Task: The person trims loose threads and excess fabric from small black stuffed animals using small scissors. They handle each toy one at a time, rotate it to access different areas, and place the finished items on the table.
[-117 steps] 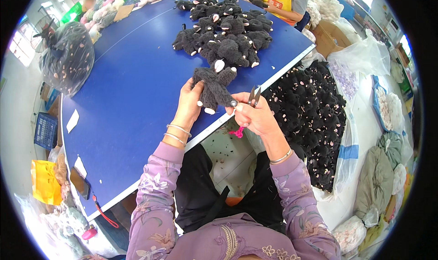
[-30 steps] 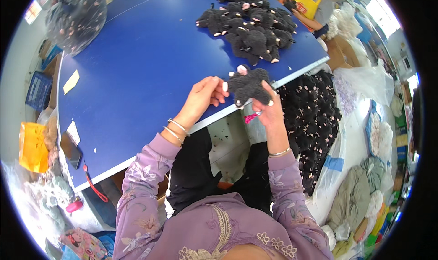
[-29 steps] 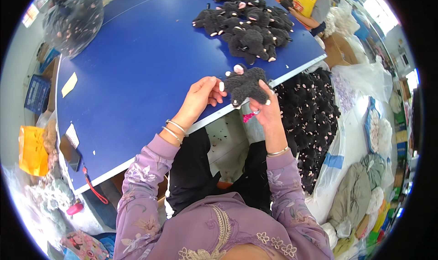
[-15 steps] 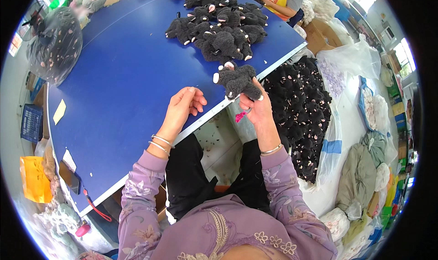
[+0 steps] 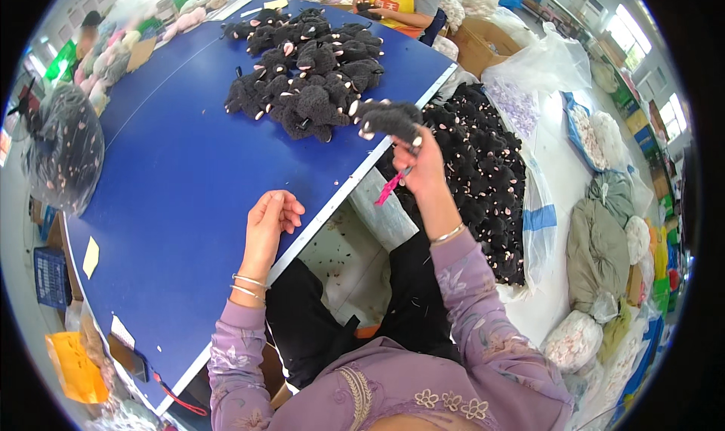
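Observation:
My right hand (image 5: pixel 423 163) grips a small black plush toy (image 5: pixel 390 118) with pale paw tips and holds it above the table's edge. The toy is a little blurred. A bright pink strip (image 5: pixel 390 188) hangs below that same hand, next to a thin dark piece mostly hidden by the fingers. My left hand (image 5: pixel 273 216) hovers or rests at the near side of the blue table (image 5: pixel 189 166); its fingers are loosely bent, and nothing shows in them. Beyond the hands, a heap of similar black plush toys (image 5: pixel 310 76) lies on the table.
Right of the table sits a large clear bag full of black plush pieces (image 5: pixel 483 197). A stuffed plastic bag (image 5: pixel 64 151) stands at the left edge. A phone (image 5: pixel 128 358) with a red strap lies near the front corner. Across the table, a person in a yellow apron (image 5: pixel 394 0) handles something dark.
My right hand, still holding the plush toy, is now out over the table's edge, by the bag of black pieces. My left hand sits lower and farther from it. The view has shifted.

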Demonstrator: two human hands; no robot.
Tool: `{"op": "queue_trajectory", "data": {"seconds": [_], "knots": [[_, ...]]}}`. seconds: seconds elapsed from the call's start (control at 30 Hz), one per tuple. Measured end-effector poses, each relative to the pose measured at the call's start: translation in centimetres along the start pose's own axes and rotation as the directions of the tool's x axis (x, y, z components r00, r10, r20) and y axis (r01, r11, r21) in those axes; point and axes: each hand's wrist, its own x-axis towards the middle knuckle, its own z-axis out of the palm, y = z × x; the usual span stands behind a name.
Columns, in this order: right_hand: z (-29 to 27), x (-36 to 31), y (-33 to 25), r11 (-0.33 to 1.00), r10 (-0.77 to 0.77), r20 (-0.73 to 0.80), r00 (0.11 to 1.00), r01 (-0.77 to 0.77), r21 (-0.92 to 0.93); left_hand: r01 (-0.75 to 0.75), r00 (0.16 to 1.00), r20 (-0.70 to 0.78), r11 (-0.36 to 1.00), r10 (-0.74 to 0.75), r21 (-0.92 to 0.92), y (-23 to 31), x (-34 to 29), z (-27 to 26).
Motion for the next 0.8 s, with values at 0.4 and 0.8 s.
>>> {"op": "queue_trajectory", "data": {"seconds": [0.4, 0.8], "knots": [[-5.9, 7.6, -7.8, 0.970, -0.244, -0.119, 0.963, 0.241, -0.035, 0.009, 1.000, 0.007, 0.998, -0.010, 0.067, 0.4, 0.0, 0.4], [-4.5, 15.2, -5.9, 0.901, -0.232, -0.157, 0.960, 0.152, -0.406, 0.057, 0.998, -0.018, 0.996, -0.056, 0.071, 0.7, 0.3, 0.4]]}}
